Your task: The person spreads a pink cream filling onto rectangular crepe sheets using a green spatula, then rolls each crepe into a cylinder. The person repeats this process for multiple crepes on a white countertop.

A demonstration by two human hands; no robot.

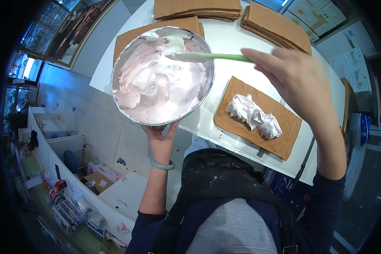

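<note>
My left hand (160, 134) grips the near side of a large metal bowl (163, 123), tilted toward me over the table's left edge. Pale pink whipped cream (156, 91) coats its inside. In my right hand (294, 78), slightly blurred, is the green handle of a spatula (226, 56). Its pale blade touches the cream near the bowl's far right side. Below the right hand lies a brown sheet of sponge cake (269, 106), with a long mound of the same cream (254, 116) along its middle.
Stacks of brown cake sheets (197, 8) stand at the white table's (228, 36) far edge, with another stack (277, 27) at far right. More cake (127, 40) lies behind the bowl. A long dark-handled tool (304, 163) rests at the right edge. Cartons (353, 70) stand beyond.
</note>
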